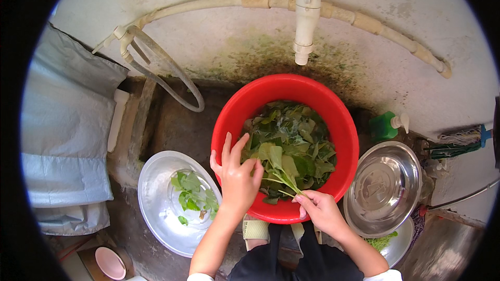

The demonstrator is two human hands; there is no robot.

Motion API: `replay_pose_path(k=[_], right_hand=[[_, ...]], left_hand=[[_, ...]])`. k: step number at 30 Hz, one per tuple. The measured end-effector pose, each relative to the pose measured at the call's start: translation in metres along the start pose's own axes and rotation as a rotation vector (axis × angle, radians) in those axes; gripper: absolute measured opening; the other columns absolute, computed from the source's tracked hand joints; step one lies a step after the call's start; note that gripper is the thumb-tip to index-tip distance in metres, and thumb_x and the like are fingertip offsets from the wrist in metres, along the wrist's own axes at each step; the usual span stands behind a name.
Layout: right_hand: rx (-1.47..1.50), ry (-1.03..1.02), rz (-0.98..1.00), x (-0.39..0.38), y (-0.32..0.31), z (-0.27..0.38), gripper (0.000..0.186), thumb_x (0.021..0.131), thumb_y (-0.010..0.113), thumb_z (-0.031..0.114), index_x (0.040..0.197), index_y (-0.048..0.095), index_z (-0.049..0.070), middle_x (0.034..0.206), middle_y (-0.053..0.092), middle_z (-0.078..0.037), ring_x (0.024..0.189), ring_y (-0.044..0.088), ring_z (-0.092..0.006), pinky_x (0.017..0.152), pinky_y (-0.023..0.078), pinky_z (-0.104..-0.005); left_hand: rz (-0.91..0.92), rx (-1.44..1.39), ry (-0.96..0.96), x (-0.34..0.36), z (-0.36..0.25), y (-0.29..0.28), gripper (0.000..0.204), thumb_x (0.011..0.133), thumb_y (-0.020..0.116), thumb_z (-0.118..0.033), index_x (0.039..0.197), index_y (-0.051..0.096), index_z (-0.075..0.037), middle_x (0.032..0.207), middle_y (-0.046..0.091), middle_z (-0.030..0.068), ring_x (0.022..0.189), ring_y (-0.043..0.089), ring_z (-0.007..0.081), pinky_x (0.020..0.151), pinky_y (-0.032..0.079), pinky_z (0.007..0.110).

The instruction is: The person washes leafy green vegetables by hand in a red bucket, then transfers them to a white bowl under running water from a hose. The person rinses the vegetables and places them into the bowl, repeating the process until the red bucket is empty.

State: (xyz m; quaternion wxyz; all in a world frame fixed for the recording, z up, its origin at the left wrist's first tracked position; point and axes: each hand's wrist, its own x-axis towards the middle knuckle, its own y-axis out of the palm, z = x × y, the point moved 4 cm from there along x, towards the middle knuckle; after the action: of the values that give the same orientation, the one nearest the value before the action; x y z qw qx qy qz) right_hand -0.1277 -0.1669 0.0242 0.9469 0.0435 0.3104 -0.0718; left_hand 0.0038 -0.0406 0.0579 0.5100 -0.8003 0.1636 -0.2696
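Note:
A red basin (220,142) holds many green leaves (308,138) in water. My left hand (237,177) is at the basin's left side, its outer fingers spread and raised; whether anything lies between thumb and forefinger is unclear. My right hand (320,208) pinches the stems of a leafy sprig (281,169) over the basin's front. Left of the basin, a metal bowl (156,203) contains some loose green leaves (190,190).
An empty steel basin (380,187) overlaps a bowl of greens (380,242) at right, near a green pump bottle (381,126). Behind are a hose (177,83) and white pipe (307,21). A grey sheet (67,125) hangs left, above a pink bowl (109,263).

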Motion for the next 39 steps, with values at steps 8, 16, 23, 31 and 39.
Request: replay_pose_path(k=[8,16,23,31,39], right_hand=[[0.063,-0.033,-0.015,0.002,-0.007,-0.003,0.023,0.09,0.045,0.016,0.089,0.059,-0.002,0.058,0.052,-0.001,0.055,0.049,-0.0067,0.054,0.042,-0.0213],[0.075,-0.019,-0.017,0.004,-0.01,-0.006,0.023,0.09,0.045,0.016,0.087,0.058,-0.002,0.057,0.05,0.0,0.054,0.047,-0.0057,0.053,0.041,-0.0205],[0.123,0.027,0.024,0.0,-0.004,-0.005,0.022,0.089,0.046,0.016,0.088,0.059,-0.002,0.059,0.05,0.001,0.055,0.047,-0.0055,0.054,0.04,-0.0202],[0.167,0.032,0.056,0.001,0.0,-0.006,0.022,0.09,0.046,0.016,0.088,0.058,-0.003,0.059,0.05,0.0,0.056,0.047,-0.0054,0.054,0.041,-0.0203],[0.082,-0.001,-0.005,0.004,-0.007,-0.008,0.024,0.09,0.046,0.018,0.087,0.058,-0.002,0.056,0.05,0.0,0.053,0.048,-0.0058,0.052,0.041,-0.022]], left_hand=[[0.29,-0.221,0.012,-0.001,0.004,-0.006,0.013,0.067,0.069,-0.022,0.077,0.068,-0.013,0.13,0.039,0.0093,0.126,0.024,0.0328,0.1,0.012,0.048],[0.315,-0.204,0.084,-0.003,-0.001,0.006,0.009,0.066,0.068,-0.017,0.071,0.066,-0.01,0.124,0.043,0.0077,0.124,0.027,0.0319,0.098,0.013,0.053],[0.132,-0.086,-0.018,0.01,0.015,-0.001,0.013,0.063,0.069,-0.013,0.074,0.064,-0.01,0.131,0.034,0.0146,0.123,0.028,0.0337,0.096,0.02,0.05],[0.26,-0.202,0.141,0.011,0.011,0.005,0.025,0.064,0.07,-0.015,0.088,0.065,-0.017,0.136,0.026,0.0148,0.12,0.03,0.0342,0.096,0.024,0.043],[0.295,-0.143,0.181,0.007,0.013,0.019,0.014,0.068,0.067,-0.018,0.078,0.062,-0.012,0.13,0.034,0.0128,0.12,0.031,0.0317,0.095,0.023,0.044]])
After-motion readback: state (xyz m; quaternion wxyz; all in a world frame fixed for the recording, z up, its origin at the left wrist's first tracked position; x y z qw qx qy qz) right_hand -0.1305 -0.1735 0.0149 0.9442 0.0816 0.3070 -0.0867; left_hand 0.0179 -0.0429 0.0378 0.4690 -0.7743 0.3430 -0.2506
